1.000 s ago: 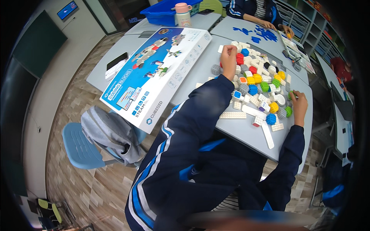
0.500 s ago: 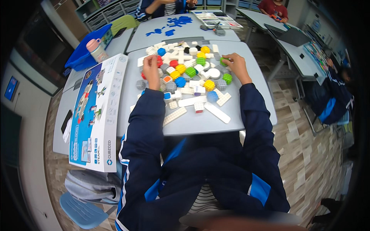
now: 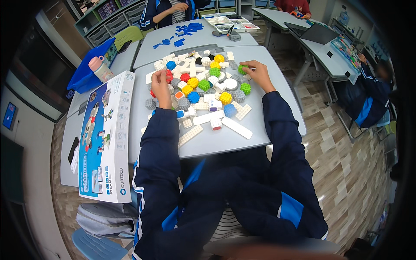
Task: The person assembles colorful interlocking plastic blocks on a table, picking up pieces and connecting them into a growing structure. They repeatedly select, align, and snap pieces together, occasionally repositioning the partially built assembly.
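A dense pile of knobby cube blocks and white studded pieces covers the grey table (image 3: 195, 149). At the pile's left side my left hand (image 3: 161, 90) is closed with fingertips together beside a red block (image 3: 169, 76); anything between them is hidden. My right hand (image 3: 261, 76), at the far right of the pile, pinches a green block (image 3: 241, 69) between thumb and fingers. Close by lie another green block (image 3: 245, 89) and a white round piece (image 3: 230, 84). Yellow blocks (image 3: 225, 98), a blue block (image 3: 193, 97) and long white bars (image 3: 237, 128) lie between my forearms.
A large product box (image 3: 123, 143) stands along the left edge, near a blue bin (image 3: 86, 71) and a pink-lidded bottle (image 3: 100, 68). Blue pieces (image 3: 179, 42) and a sorting tray (image 3: 229, 22) lie on the far table, where another person (image 3: 171, 11) sits.
The whole view has shifted slightly, the tabletop sitting a little further left. Both hands keep nearly the same places over the pile; the right fingers are still at the green block.
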The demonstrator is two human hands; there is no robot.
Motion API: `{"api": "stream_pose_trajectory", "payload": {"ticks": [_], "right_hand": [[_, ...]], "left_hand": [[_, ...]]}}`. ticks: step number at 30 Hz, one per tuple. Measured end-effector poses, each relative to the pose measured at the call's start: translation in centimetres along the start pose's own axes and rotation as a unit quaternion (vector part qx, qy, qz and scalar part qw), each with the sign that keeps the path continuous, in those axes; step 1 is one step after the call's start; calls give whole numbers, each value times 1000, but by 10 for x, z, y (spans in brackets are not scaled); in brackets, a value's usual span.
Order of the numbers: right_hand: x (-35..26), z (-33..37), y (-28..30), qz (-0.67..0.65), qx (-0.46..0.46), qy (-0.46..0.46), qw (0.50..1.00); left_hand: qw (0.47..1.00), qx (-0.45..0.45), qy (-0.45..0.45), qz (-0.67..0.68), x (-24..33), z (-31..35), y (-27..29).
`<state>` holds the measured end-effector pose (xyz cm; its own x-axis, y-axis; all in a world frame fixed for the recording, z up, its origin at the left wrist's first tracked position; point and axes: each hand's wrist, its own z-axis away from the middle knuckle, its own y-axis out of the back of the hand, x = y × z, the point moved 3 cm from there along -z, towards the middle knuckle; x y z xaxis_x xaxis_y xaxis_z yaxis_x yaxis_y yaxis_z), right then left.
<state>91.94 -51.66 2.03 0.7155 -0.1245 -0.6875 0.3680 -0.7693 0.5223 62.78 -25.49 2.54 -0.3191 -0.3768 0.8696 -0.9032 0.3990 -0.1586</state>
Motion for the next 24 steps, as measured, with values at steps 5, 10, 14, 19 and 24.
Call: {"api": "stream_pose_trajectory", "payload": {"ticks": [5,10,14,19,24], "right_hand": [[11,0,8,-171,40,-84,981],[18,3,3,-299,23,-172,938],[4,8,-3,-343,31,-235,909],[-46,14,-13,-453,-71,-157,875],[-71,22,-26,-536,-131,-141,822]], "left_hand": [[1000,13,-6,8,4,1,0],[1000,7,-26,-3,16,9,-7],[994,-52,-95,9,45,30,-33],[956,-255,-131,-61,72,70,-99],[945,-282,-108,-125,63,71,-132]]}}
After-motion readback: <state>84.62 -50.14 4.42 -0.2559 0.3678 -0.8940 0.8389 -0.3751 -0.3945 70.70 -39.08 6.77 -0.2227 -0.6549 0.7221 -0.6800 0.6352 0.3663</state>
